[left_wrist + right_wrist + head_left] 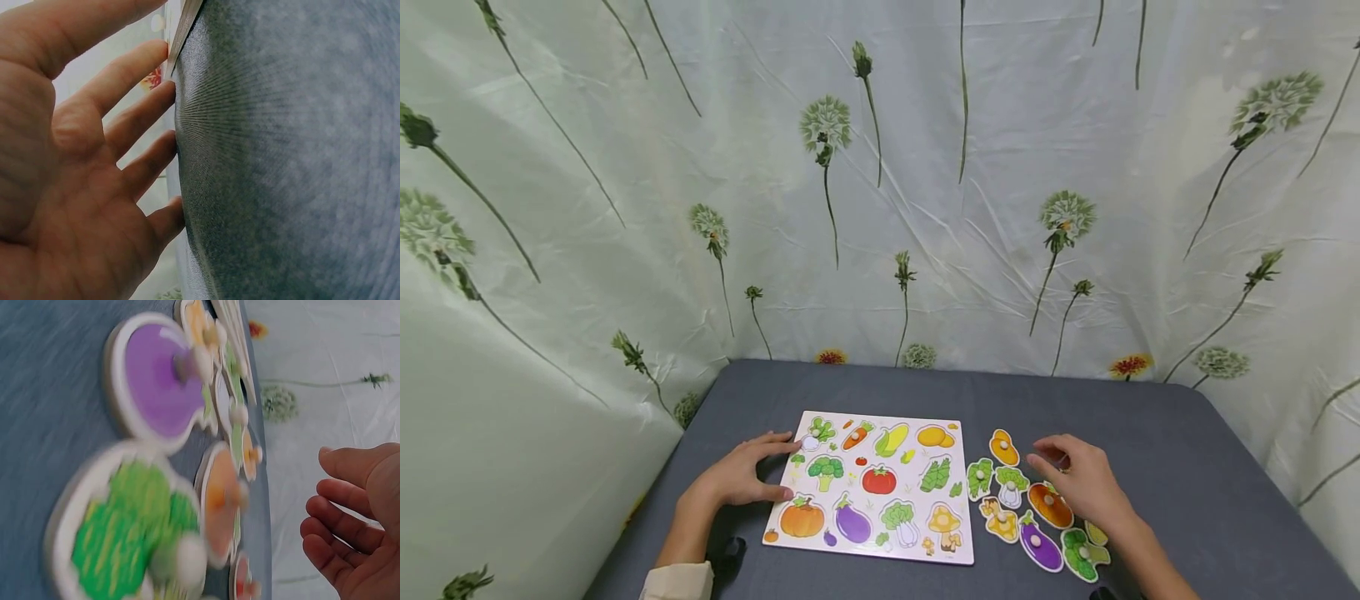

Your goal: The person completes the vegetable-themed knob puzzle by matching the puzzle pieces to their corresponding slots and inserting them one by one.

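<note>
A white vegetable puzzle board point(831, 543) lies flat on the table. My left hand point(747, 473) rests at its left edge, fingers spread, with thumb and fingertips at the border; the left wrist view shows the palm point(94, 187) and straight fingers. To the board's right lie several knobbed wooden pieces, among them an eggplant point(1039, 546), a broccoli point(1078, 557), a pumpkin point(1049, 503), a mushroom point(1002, 523) and a potato-like piece point(1003, 447). My right hand point(1081, 475) hovers over their right side, fingers loosely bent, holding nothing. It partly covers a green piece point(1096, 533).
A dark grey cloth covers the table point(1172, 467). Behind and beside it hangs a pale curtain point(925, 208) with dandelion prints. A small black object point(727, 557) is by the left wrist. A bok choy piece point(1011, 486) and a leafy green piece point(979, 479) lie nearest the board.
</note>
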The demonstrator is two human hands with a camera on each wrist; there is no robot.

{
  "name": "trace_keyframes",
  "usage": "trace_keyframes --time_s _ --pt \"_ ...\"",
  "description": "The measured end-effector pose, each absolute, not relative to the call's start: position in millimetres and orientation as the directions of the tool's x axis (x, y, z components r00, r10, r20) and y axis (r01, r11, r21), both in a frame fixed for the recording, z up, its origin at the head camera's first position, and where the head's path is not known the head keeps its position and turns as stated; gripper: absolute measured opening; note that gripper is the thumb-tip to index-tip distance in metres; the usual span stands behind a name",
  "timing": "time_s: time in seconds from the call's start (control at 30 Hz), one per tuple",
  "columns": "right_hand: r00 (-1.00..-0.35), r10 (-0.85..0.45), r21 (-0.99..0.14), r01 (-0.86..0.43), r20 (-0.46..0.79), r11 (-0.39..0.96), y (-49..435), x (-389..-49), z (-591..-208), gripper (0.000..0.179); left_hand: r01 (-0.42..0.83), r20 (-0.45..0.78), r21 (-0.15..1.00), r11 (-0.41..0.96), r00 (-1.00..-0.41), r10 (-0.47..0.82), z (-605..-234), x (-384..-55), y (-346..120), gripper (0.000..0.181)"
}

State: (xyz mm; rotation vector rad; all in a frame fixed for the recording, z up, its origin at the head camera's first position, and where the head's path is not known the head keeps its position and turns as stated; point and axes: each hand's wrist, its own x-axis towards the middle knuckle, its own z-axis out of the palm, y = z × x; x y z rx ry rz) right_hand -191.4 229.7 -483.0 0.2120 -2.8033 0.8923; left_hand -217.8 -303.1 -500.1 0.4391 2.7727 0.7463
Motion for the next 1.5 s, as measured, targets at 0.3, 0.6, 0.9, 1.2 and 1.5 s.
trace_keyframes --time_s 0.3,0.6,0.9,1.2,1.5 --pt "-0.985 -0.037 -0.521 -0.122 0.170 0.845 258.5 -176.2 -485.0 0.030 0.222 -0.152 0.517 0.827 -0.927 0.343 -500.8 -217.7 -302.1 0.084" --pt "-0.999 -0.005 -0.503 -0.027 0.045 0.864 273.6 -169.2 -491.4 0.035 0.216 -0.164 0.518 0.828 -0.924 0.344 -500.5 -216.8 -302.5 0.085" --pt "-1.000 0.000 -0.467 -0.010 0.021 0.884 277.3 -165.1 -503.7 0.032 0.231 -0.154 0.522 0.821 -0.921 0.357 -497.4 -216.6 -304.7 0.085" --pt "-0.999 -0.018 -0.466 -0.034 0.038 0.884 278.3 -162.0 -503.5 0.015 0.230 -0.156 0.523 0.821 -0.921 0.357 -494.1 -215.8 -302.7 0.085" --pt "-0.999 -0.011 -0.463 -0.032 0.048 0.886 280.7 -161.9 -505.6 0.023 0.236 -0.150 0.524 0.818 -0.920 0.361 -497.2 -217.7 -302.8 0.084"
